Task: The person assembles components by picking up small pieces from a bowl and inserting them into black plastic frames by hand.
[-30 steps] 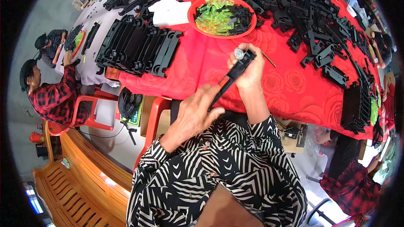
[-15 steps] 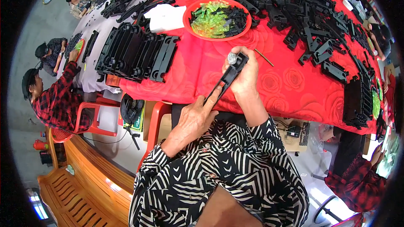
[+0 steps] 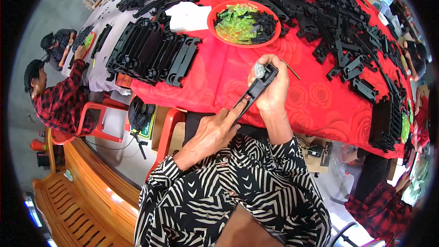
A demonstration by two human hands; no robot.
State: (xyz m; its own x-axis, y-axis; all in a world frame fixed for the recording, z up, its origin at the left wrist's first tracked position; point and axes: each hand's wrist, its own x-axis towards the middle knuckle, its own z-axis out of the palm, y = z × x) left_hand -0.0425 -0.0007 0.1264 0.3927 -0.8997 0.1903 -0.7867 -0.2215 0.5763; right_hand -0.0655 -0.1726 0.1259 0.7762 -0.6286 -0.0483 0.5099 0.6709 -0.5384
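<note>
A long, narrow black plastic part (image 3: 255, 92) with a channel along it slants between my hands, above the near edge of the red table. Its upper end rests in my right hand (image 3: 274, 89), fingers curled behind it; a crinkled silvery wrap (image 3: 259, 70) shows at the thumb tip. My left hand (image 3: 215, 130) grips the lower end, the index finger laid along the channel. A small reddish spot shows by that fingertip, too small to name. Beyond the hands sits a red bowl (image 3: 256, 44) of clear yellow-green pieces (image 3: 233, 27) and small black pieces (image 3: 265, 26).
A row of black parts (image 3: 151, 52) stands at left beside a white cloth or paper (image 3: 188, 17). Black parts (image 3: 329, 23) lie heaped at far right. A thin brownish stick (image 3: 291, 69) lies beside my right hand. A red chair (image 3: 169, 130) and other people sit around.
The view has shifted slightly, so the table and bowl appear farther right. Both hands keep hold of the black plastic part, with little change in their grip.
</note>
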